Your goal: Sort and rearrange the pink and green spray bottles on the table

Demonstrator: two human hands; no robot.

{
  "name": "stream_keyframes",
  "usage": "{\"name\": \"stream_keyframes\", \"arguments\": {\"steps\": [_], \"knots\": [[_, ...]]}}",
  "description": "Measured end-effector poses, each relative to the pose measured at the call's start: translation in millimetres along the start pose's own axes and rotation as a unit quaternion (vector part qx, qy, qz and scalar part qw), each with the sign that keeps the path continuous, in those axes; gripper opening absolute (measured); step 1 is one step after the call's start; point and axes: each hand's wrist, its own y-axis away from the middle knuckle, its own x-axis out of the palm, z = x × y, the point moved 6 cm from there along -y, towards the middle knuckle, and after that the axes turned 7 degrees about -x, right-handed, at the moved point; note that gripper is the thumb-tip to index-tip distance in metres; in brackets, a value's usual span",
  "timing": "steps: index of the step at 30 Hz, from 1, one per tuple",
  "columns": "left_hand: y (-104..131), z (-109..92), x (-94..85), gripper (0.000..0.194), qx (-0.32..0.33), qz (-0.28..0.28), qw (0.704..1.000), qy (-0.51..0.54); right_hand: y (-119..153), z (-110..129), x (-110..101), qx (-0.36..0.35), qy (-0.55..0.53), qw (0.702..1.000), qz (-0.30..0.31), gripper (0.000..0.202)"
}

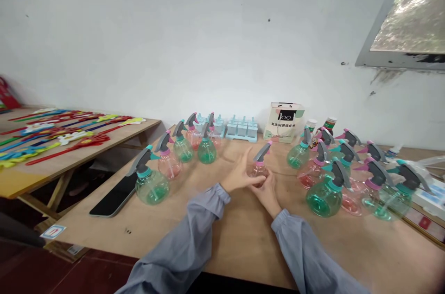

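A pink spray bottle [258, 169] with a grey and pink trigger head stands upright between my two hands at the middle of the table. My left hand [239, 174] wraps its left side, the thumb lying across the front and the fingers behind, slightly blurred. From the right and below, my right hand [266, 192] closes around the lower body. Much of the bottle's body is covered by my fingers. Left of my hands is a group of green and pink spray bottles, the nearest a green spray bottle [152, 187]. To the right is another group, with a green spray bottle [323, 199] in front.
A black phone [114, 197] lies at the table's left edge. Light blue popsicle moulds [242, 130] and a printed paper bag [283, 122] stand at the back by the wall. On the left, a separate table [153, 125] holds colourful hand-shaped sticks.
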Motion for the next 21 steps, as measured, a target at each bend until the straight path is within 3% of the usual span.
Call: {"name": "stream_keyframes", "arguments": {"steps": [3, 7, 9, 12, 13, 14, 15, 16, 17, 18, 19, 21], "knots": [[-1, -5, 28.5, 0.082, -0.021, 0.047, 0.997, 0.049, 14, 21, 6, -0.040, 0.000, 0.998, 0.050, 0.088], [-2, 16, 30.6, 0.049, -0.089, 0.031, 0.988, 0.124, 24, 39, -2, -0.043, -0.013, 0.997, 0.065, 0.096], [1, 30, 26.3, 0.036, -0.147, 0.023, 0.978, 0.144, 21, 50, -22, -0.067, -0.026, 0.996, 0.047, 0.085], [7, 43, 15.6, 0.031, -0.220, 0.016, 0.962, 0.163, 2, 59, -88, -0.168, 0.010, 0.984, -0.059, 0.058], [8, 44, 11.5, 0.033, -0.235, 0.017, 0.957, 0.167, -4, 63, -120, -0.245, 0.042, 0.958, -0.141, 0.055], [9, 45, 6.9, 0.036, -0.244, 0.016, 0.954, 0.171, -6, 66, -153, -0.342, 0.082, 0.907, -0.233, 0.054], [9, 44, 2.1, 0.040, -0.247, 0.013, 0.953, 0.177, -7, 63, -185, -0.392, 0.133, 0.848, -0.330, 0.051], [10, 42, -2.5, 0.045, -0.246, 0.010, 0.951, 0.185, -7, 56, -213, -0.409, 0.175, 0.791, -0.419, 0.050], [10, 41, -6.8, 0.051, -0.245, 0.006, 0.950, 0.196, -11, 45, -238, -0.378, 0.202, 0.767, -0.477, 0.051], [10, 39, -10.8, 0.056, -0.244, 0.001, 0.947, 0.211, -17, 32, -259, -0.327, 0.207, 0.774, -0.501, 0.054], [10, 37, -14.1, 0.060, -0.245, -0.001, 0.942, 0.231, -24, 20, -272, -0.283, 0.206, 0.803, -0.484, 0.060], [11, 33, -18.2, 0.064, -0.254, 0.004, 0.925, 0.283, -27, -1, -279, -0.223, 0.191, 0.867, -0.404, 0.069]]}}
